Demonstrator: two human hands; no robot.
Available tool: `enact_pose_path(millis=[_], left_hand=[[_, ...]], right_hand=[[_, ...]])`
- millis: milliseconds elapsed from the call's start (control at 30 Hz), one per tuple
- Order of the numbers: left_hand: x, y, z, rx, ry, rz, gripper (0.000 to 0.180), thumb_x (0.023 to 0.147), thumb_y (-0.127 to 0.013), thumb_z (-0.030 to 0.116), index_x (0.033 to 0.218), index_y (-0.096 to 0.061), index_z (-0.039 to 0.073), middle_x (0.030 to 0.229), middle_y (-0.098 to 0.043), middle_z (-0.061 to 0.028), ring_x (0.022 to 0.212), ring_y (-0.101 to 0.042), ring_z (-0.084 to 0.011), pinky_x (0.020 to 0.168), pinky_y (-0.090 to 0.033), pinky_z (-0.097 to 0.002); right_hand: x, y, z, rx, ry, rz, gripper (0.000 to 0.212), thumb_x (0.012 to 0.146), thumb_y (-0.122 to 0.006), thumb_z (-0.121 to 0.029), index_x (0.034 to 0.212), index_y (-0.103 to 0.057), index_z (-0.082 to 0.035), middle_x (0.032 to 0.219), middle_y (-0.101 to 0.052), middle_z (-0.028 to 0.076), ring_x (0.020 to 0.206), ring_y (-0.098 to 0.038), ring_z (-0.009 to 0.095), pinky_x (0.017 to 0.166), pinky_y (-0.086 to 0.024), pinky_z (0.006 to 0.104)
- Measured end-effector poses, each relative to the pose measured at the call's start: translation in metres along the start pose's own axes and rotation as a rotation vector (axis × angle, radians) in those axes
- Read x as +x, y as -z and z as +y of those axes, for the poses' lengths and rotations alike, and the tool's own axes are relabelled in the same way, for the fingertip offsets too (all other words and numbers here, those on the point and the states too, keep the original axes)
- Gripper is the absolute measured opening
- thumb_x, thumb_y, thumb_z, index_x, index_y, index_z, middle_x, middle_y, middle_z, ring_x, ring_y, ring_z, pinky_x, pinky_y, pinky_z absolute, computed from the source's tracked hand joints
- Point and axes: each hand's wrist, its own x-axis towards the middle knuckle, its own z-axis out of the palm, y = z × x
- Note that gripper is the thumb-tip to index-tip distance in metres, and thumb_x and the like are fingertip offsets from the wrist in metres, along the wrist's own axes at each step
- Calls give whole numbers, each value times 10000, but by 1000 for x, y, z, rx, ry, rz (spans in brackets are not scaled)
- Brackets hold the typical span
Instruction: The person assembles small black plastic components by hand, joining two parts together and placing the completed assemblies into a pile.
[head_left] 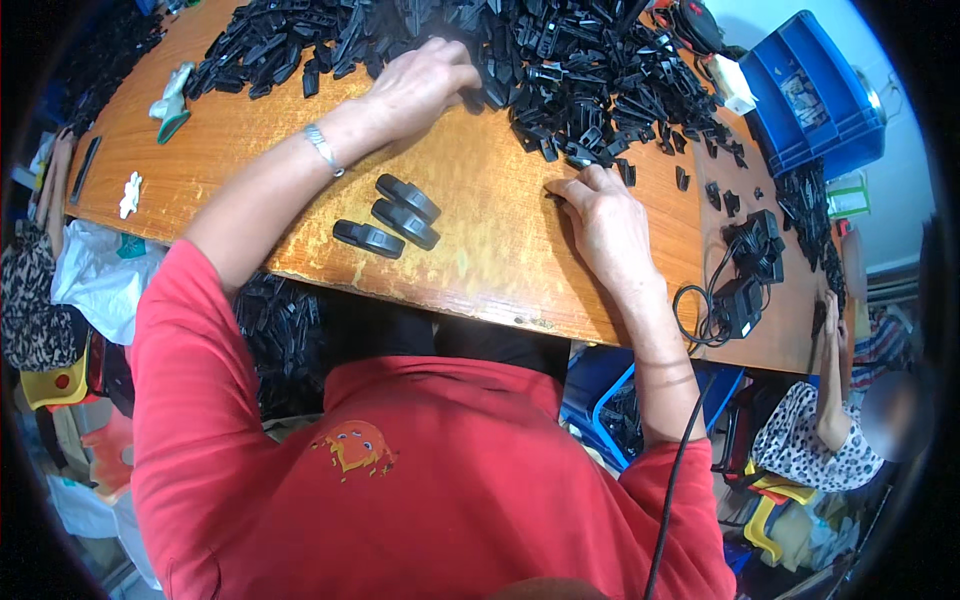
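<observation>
Already set apart: three rounded, oblong black plastic pieces with grey inner surfaces (pixel 404 222), grouped side by side left of the middle, close to the near edge of the scuffed orange-brown wooden table (pixel 480 220), well apart from the pile.

Pile: a broad heap of jagged black plastic parts (pixel 610 90), spread along the far edge of the table and thinning toward the right edge; by the look of it, far more left here than set apart.

Left hand: reaching with the left hand (pixel 420 88) to the pile's near fringe, fingers bent and close together, tips hidden at the parts; impossible to make out whether gripping anything.

Right hand: low over the table with the right hand (pixel 606 212), just beside the pile's near fringe, fingers curled; a small dark bit (pixel 553 198) showing by the thumb, too covered to say whether pinched.

Strays: a few loose black plastic parts (pixel 732 204) toward the right edge, near a black power adapter with a coiled cable (pixel 742 305).

Below the near edge: a blue plastic bin (pixel 590 385) with more black parts inside, role unclear.

Progress: probably early, judging by three against a heap too dense to count.
</observation>
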Motion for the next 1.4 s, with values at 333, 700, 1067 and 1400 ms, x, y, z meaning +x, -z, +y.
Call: enact_pose_path(millis=[333,700,1067,1400], left_hand=[[-32,16,13,-46,10,-29,231,841,-861,107,954,-668,45,1015,-639,-78,1008,-646,-300,822,-564,-415],[-43,44,23,-79,8,-139,363,886,-796,50,1241,-747,109,1152,-637,-88,1092,-650,-310,911,-581,-405],[-29,61,22,25,-216,-386,463,899,-702,38,1347,-731,153,1130,-637,-71,1105,-652,-280,904,-598,-386],[-30,45,24,-92,-6,-292,191,877,-818,154,1000,-745,27,1019,-706,-125,1003,-714,-337,867,-587,-442]], right_hand=[[7,11,-16,266,-42,-36,163,893,-766,-13,1052,-751,-46,1033,-665,192,903,-704,442,772,-590,503],[16,1,-34,229,27,-146,265,907,-753,-35,1166,-698,-38,1022,-727,237,940,-728,449,801,-589,521],[25,-5,-41,335,-33,-94,197,910,-803,-124,1075,-747,-33,995,-752,223,912,-741,437,778,-585,503],[40,-23,-43,421,-43,-31,211,880,-832,-140,1068,-812,-47,1001,-709,189,888,-720,416,782,-579,480]])
